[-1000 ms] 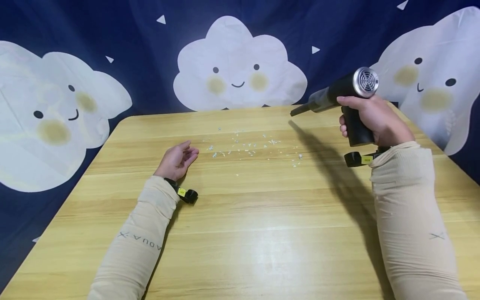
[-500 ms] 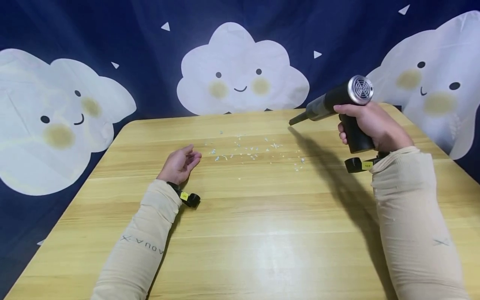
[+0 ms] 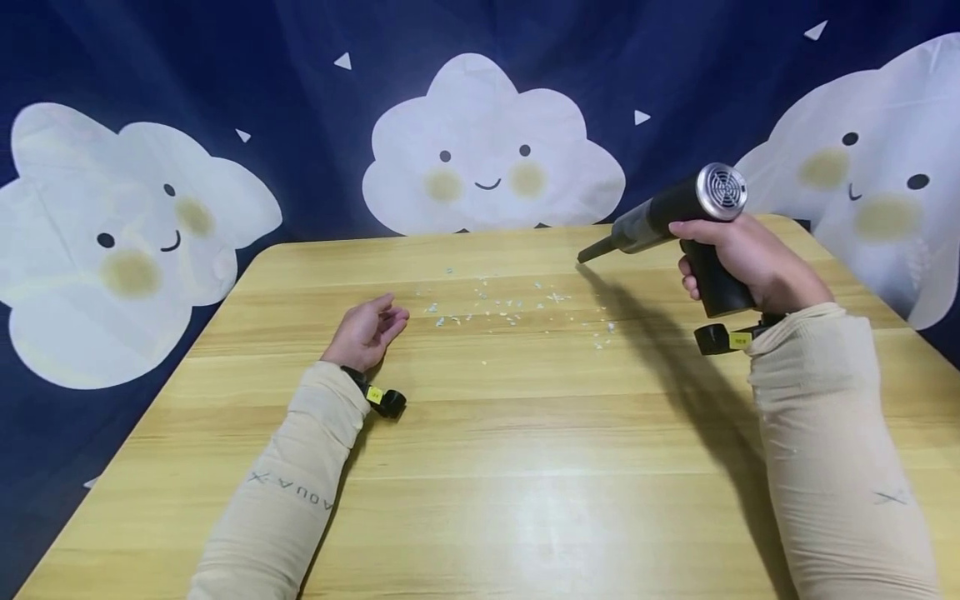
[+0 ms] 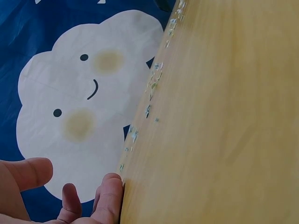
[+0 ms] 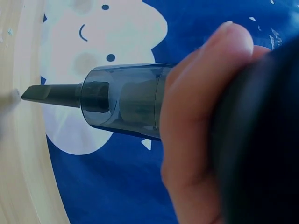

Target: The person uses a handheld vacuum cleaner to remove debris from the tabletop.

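My right hand [image 3: 765, 258] grips the handle of a black handheld vacuum cleaner [image 3: 667, 212] with a silver vented end cap. Its narrow nozzle [image 5: 51, 94] points left and down, close over the table's far part, and its clear dust cup [image 5: 126, 100] shows in the right wrist view. Small white and bluish paper scraps [image 3: 510, 317] lie scattered across the table between the nozzle and my left hand. That left hand [image 3: 367, 333] rests on its side at the left of the scraps, fingers loosely bent, holding nothing. More scraps [image 4: 148, 111] line up past its fingertips in the left wrist view.
The wooden table [image 3: 480, 467] fills the lower view, its far edge near a dark blue curtain [image 3: 315, 167] with white smiling clouds. Black camera straps [image 3: 386, 404] sit on both wrists. The vacuum's long shadow falls across the table's right side.
The whole head view has shifted slightly, with the scene sitting lower and a little right. The vacuum's nozzle has dropped a bit nearer the table; the left hand stays beside the scraps.
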The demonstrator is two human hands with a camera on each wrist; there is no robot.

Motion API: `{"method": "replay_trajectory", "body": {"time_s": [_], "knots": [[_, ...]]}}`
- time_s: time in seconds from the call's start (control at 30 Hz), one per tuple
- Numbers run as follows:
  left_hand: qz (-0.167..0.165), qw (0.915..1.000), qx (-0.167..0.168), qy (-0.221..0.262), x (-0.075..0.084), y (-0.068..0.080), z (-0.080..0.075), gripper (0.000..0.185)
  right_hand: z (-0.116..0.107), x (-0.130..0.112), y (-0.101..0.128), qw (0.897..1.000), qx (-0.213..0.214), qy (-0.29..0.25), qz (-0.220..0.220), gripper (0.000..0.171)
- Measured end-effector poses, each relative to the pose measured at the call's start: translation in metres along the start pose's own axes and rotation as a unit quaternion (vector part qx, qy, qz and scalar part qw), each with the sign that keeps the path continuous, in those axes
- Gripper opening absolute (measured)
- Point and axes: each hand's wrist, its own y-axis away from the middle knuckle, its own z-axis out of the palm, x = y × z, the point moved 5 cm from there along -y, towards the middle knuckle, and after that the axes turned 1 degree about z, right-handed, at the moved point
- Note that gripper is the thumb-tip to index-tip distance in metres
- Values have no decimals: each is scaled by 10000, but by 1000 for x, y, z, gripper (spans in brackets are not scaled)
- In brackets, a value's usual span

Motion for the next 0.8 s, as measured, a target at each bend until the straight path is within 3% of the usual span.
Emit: {"method": "replay_trajectory", "body": {"time_s": [0.8], "knots": [[23, 9999, 115, -17, -1, -2, -1, 35, 1, 1, -1, 9998, -84, 164, 78, 33]]}}
